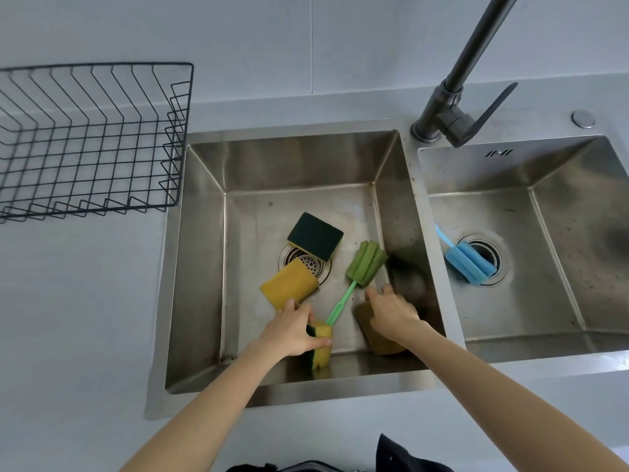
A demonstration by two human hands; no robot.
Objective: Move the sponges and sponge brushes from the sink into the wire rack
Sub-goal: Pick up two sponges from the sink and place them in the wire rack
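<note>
In the left sink basin (204, 253) my left hand (292, 330) grips a yellow sponge with a green pad (321, 349), held on edge at the near wall. My right hand (391, 310) rests on a darker yellow sponge (381, 345), fingers spread, index finger near the green sponge brush (366, 264), whose handle runs toward my left hand. A yellow sponge (289, 282) and a dark green-topped sponge (315, 236) lie by the drain. A blue sponge brush (469, 262) lies in the right basin. The black wire rack (92, 141) stands at the left with nothing in it.
A dark faucet (452, 107) rises between the basins at the back. The right sink basin (561, 301) has an open drain. Grey counter surrounds the sinks; a dark cloth-like item (401, 454) shows at the bottom edge.
</note>
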